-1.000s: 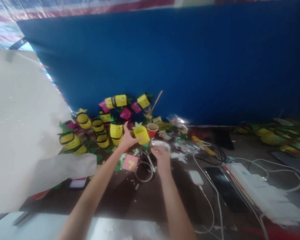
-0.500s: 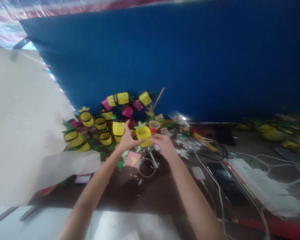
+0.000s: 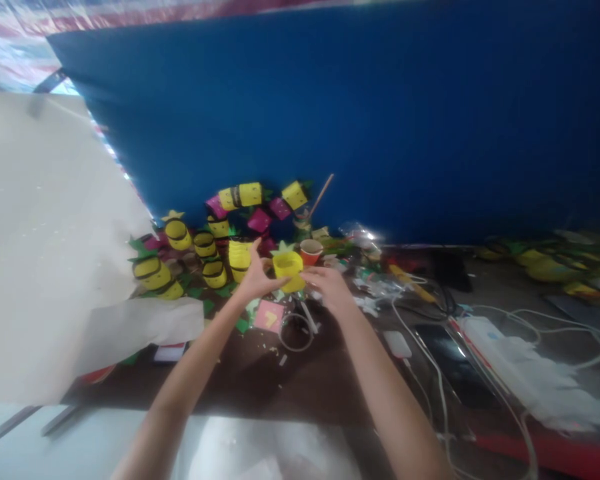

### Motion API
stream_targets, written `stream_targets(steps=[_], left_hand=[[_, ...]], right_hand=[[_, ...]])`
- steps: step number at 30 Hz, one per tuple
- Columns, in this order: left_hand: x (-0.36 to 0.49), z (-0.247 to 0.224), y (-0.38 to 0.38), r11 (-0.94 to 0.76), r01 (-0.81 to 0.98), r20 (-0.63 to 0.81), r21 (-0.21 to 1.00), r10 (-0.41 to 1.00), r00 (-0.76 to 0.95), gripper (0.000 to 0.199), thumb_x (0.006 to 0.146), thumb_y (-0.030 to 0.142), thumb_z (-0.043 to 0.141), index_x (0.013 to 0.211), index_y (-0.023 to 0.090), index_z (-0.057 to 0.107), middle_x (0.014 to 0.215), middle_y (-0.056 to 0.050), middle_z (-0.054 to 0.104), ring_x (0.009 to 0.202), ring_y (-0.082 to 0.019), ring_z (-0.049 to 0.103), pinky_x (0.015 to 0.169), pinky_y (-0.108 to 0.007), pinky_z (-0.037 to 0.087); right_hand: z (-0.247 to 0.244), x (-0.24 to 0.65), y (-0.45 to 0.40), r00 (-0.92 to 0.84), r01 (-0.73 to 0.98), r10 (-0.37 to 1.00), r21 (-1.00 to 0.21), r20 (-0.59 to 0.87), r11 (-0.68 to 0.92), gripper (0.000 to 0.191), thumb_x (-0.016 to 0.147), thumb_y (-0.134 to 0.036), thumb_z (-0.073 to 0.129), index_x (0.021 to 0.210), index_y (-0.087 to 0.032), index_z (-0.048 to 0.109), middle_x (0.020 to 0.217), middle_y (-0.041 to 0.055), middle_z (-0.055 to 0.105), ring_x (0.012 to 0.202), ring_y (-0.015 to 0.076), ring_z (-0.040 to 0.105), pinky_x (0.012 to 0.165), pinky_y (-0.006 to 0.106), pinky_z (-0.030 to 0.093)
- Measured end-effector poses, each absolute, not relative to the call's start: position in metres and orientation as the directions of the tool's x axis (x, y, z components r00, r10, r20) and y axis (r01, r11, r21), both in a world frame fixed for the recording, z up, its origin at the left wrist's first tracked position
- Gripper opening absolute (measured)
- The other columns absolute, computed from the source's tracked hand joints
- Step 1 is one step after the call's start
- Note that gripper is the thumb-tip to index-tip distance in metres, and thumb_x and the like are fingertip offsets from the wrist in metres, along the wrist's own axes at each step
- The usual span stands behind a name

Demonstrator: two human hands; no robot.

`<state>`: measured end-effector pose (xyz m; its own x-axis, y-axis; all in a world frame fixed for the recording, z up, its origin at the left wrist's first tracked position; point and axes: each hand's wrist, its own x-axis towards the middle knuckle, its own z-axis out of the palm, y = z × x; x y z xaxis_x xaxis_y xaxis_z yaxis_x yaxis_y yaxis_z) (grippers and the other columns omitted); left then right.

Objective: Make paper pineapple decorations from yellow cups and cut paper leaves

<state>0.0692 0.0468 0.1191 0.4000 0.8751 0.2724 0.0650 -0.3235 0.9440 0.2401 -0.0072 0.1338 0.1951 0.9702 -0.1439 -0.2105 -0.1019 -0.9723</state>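
Above the middle of the table, my two hands hold a small yellow ring-shaped piece (image 3: 289, 268), open at the top. My left hand (image 3: 257, 279) has its thumb against the left side of the ring, with the index finger raised behind. On the right edge, the fingertips of my right hand (image 3: 327, 285) are closed. A pale green leaf-shaped piece (image 3: 283, 249) shows just behind the ring. Close by stands a red paper cup (image 3: 311, 252). Under my hands lie a pink square (image 3: 269, 316) with a yellow mark and a round clear ring (image 3: 296, 332).
Several yellow pieces with black bands (image 3: 178, 235) and green leaves crowd the left and back. A blue panel (image 3: 330, 120) rises behind. To the right lie a phone (image 3: 453, 360), white cables, a power strip (image 3: 525, 373) and a yellow-handled tool (image 3: 411, 283). A white sheet (image 3: 145, 330) is at left.
The view has shifted slightly, so the things on the table appear a little further right. Both hands keep nearly the same hold on the yellow ring.
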Motion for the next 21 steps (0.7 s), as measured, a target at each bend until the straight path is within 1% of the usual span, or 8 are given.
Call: stream_targets(steps=[3, 7, 15, 21], left_hand=[[0.0682, 0.1176, 0.0474, -0.330, 0.083, 0.273, 0.940, 0.877, 0.396, 0.111, 0.061, 0.032, 0.074, 0.136, 0.020, -0.007, 0.091, -0.005, 0.059, 0.089, -0.020, 0.060, 0.086, -0.042, 0.043], [0.0677, 0.1152, 0.0485, -0.347, 0.110, 0.284, 0.931, 0.881, 0.377, 0.111, 0.060, 0.032, 0.074, 0.136, 0.020, -0.006, 0.090, -0.005, 0.058, 0.090, -0.020, 0.059, 0.086, -0.042, 0.043], [0.0667, 0.1171, 0.0454, -0.357, 0.124, 0.295, 0.926, 0.887, 0.354, 0.108, 0.060, 0.034, 0.073, 0.137, 0.020, -0.003, 0.089, -0.004, 0.058, 0.090, -0.021, 0.059, 0.085, -0.042, 0.044], [0.0676, 0.1201, 0.0429, -0.342, 0.147, 0.283, 0.928, 0.905, 0.317, 0.110, 0.057, 0.032, 0.075, 0.136, 0.017, 0.001, 0.091, -0.006, 0.058, 0.090, -0.022, 0.059, 0.085, -0.041, 0.043]], right_hand=[[0.1339, 0.2384, -0.0075, 0.196, -0.222, 0.970, -0.970, -0.147, -0.102, 0.021, 0.048, -0.025, 0.076, 0.066, -0.015, 0.070, 0.062, 0.0024, 0.068, 0.060, 0.0158, 0.062, 0.063, 0.027, 0.048], [0.1308, 0.2377, -0.0062, 0.234, -0.184, 0.965, -0.980, -0.118, -0.075, 0.018, 0.049, -0.024, 0.075, 0.063, -0.015, 0.070, 0.063, 0.0024, 0.068, 0.060, 0.0151, 0.062, 0.063, 0.026, 0.047], [0.1303, 0.2372, -0.0073, 0.233, -0.169, 0.968, -0.984, -0.089, -0.050, 0.018, 0.049, -0.025, 0.075, 0.062, -0.014, 0.069, 0.064, 0.0027, 0.068, 0.063, 0.0158, 0.061, 0.066, 0.027, 0.046], [0.1328, 0.2365, -0.0091, 0.254, -0.089, 0.964, -0.994, -0.085, -0.064, 0.018, 0.050, -0.027, 0.074, 0.061, -0.014, 0.069, 0.064, 0.0025, 0.066, 0.062, 0.0157, 0.060, 0.065, 0.028, 0.044]])
